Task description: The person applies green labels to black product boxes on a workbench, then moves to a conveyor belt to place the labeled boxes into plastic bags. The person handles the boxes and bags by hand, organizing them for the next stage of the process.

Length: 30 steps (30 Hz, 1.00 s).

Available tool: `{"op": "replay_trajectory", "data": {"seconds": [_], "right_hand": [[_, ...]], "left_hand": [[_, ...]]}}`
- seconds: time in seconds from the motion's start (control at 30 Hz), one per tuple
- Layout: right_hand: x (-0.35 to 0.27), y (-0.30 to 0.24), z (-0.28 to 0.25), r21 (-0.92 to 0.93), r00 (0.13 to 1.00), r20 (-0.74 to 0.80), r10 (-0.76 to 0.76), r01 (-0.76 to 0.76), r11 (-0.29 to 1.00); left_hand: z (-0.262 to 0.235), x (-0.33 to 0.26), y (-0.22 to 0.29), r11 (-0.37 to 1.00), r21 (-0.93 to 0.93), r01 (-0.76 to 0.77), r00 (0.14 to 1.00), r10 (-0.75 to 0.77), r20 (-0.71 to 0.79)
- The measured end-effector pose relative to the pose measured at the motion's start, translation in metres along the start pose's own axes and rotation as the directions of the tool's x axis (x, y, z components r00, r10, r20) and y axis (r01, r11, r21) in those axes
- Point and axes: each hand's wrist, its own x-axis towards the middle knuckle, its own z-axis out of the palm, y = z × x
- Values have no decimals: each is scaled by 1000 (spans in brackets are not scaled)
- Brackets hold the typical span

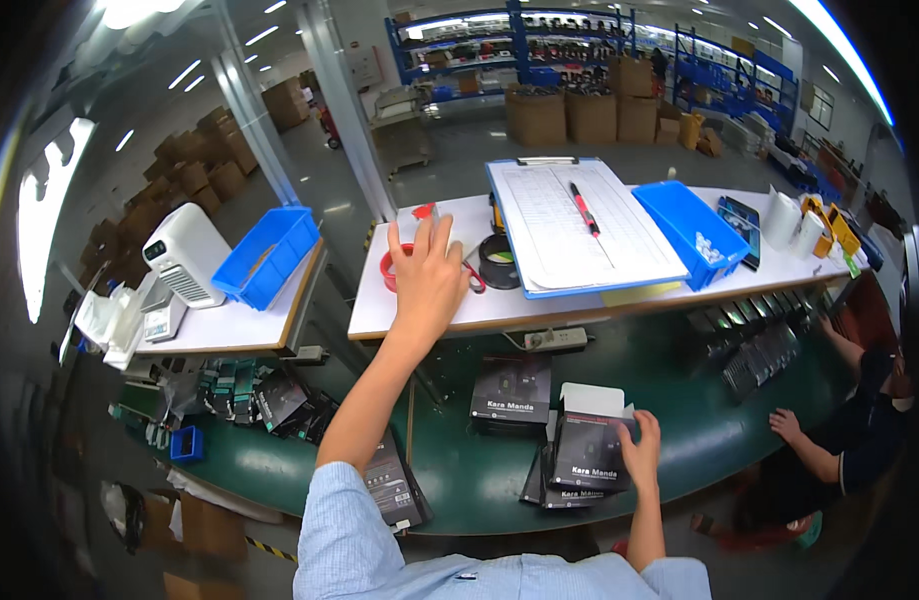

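My left hand [428, 285] is raised over the white upper shelf with its fingers stretched and apart. A red ring [386, 272], perhaps a tape roll, lies partly hidden behind it. Scissors with red handle loops [474, 280] show just right of the hand, beside a black tape roll [498, 268]. My right hand [641, 450] grips the right side of a black carton [588, 447], whose white flap [592, 399] stands up at the top. That carton rests over other black cartons [571, 497] on the green bench.
More black cartons [510, 392] sit on the green bench [459, 462]. Above are a clipboard [569, 245] with a pen [583, 208], a blue bin [717, 268] and a power strip [556, 340]. At right, a person's hand [787, 426] is near the bench edge.
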Motion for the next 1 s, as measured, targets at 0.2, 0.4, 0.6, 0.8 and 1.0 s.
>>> {"op": "replay_trajectory", "data": {"seconds": [0.2, 0.4, 0.6, 0.8, 1.0], "right_hand": [[-22, 48, 24, -123, 946, 60, 317, -308, 943], [-42, 63, 20, 47, 947, 149, 286, -296, 954], [-28, -24, -28, 470, 984, 153, 96, -158, 868], [-29, -94, -26, 844, 830, 514, -217, -445, 299], [-23, -42, -53, 787, 816, 571, 89, -575, 223]], "left_hand": [[45, 15, -8, 960, 231, -157, 933, 68, 353], [9, 6, -12, 982, -65, 177, 963, -187, -194], [-70, -91, 58, 124, -899, 421, 661, -720, 211], [-54, -172, 174, -488, -592, 642, 496, -324, 806], [-40, -173, 245, -727, -346, 593, 401, -106, 910]]}}
